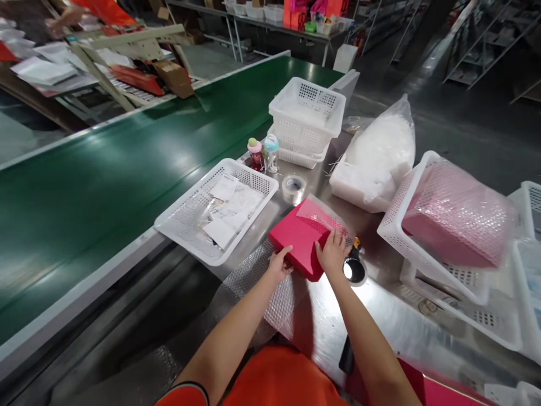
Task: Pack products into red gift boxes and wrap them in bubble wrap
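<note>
From the head camera, the left hand (279,265) gripped the near edge of a red box (301,243), fingers curled over it. The right hand (333,252) pressed bubble wrap (323,217) against the box's right side, fingers spread flat. The box lay on the steel table (380,316), between a white basket (217,211) and a tape roll (354,269).
</note>
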### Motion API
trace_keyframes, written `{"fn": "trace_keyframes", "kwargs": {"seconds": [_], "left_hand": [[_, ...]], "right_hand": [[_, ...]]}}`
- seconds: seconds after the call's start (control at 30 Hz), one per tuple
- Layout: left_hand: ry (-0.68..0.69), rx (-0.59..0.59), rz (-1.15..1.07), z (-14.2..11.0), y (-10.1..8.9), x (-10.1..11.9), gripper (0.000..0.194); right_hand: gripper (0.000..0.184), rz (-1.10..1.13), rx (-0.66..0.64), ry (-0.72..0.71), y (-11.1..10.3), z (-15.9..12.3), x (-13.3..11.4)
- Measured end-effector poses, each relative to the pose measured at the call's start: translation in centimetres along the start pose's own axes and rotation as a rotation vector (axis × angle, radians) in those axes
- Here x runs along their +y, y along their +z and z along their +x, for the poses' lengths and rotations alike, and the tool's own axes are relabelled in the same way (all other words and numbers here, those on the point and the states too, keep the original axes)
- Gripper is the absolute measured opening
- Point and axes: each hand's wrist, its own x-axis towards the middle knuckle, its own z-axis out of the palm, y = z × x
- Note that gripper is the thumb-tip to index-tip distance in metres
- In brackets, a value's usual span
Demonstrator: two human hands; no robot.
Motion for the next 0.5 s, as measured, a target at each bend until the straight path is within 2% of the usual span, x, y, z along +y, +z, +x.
{"fn": "trace_keyframes", "kwargs": {"seconds": [0.33,0.5], "left_hand": [[-0.028,0.005,-0.038,-1.8,-3.7,-1.2,0.05],[-0.022,0.003,-0.076,-1.2,-4.7,-1.0,0.049]], "right_hand": [[0.068,-0.036,0.141,-0.078,-3.4,3.8,1.5],[0.068,-0.032,0.176,-0.123,-3.2,4.3,2.7]]}}
